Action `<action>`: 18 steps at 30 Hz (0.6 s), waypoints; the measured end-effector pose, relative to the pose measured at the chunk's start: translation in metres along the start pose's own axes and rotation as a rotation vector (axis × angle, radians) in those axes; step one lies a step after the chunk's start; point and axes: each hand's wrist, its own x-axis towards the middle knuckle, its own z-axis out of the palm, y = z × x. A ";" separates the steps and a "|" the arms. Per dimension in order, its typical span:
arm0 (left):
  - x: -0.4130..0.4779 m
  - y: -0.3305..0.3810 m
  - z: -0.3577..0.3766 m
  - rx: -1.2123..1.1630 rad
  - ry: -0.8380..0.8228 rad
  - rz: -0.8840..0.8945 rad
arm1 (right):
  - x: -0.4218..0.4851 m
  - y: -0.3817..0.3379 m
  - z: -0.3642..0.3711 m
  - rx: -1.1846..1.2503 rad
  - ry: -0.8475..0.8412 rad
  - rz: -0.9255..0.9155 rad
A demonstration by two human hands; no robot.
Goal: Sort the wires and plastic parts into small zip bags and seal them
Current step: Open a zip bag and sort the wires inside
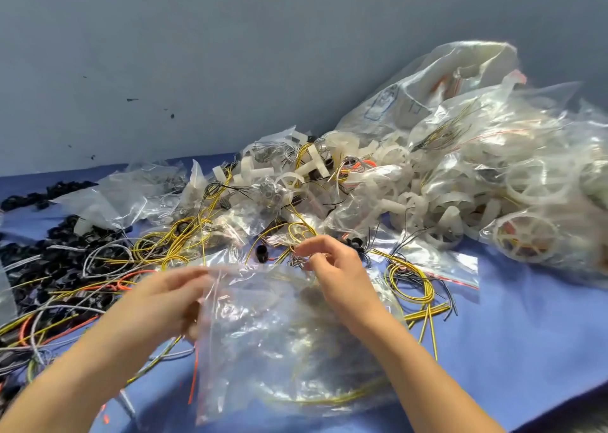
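A clear zip bag with a red seal strip hangs in front of me, yellow wire showing inside near its bottom. My left hand pinches the bag's top left corner. My right hand is at the bag's top right edge, fingers curled around thin wires with a small black part. Loose coils of yellow wire lie to the right on the blue cloth. Translucent white plastic wheels are piled behind.
Black parts and mixed orange, grey and yellow wires cover the left side. Filled clear bags are heaped at the right against a grey wall. Bare blue cloth shows at the lower right.
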 end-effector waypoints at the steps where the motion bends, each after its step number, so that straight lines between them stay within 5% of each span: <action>1: 0.007 0.001 -0.005 -0.028 0.110 0.064 | 0.003 -0.003 -0.004 0.073 0.024 0.027; 4: 0.033 0.028 -0.003 -0.005 0.323 0.260 | 0.013 -0.013 -0.014 0.338 0.087 0.115; 7: 0.070 0.080 0.040 0.039 0.263 0.459 | 0.019 -0.017 -0.028 0.533 0.132 0.228; 12: 0.128 0.156 0.126 0.632 0.200 0.758 | 0.029 -0.018 -0.068 0.874 0.296 0.332; 18: 0.186 0.177 0.212 1.163 -0.012 0.717 | 0.034 -0.014 -0.099 1.076 0.492 0.401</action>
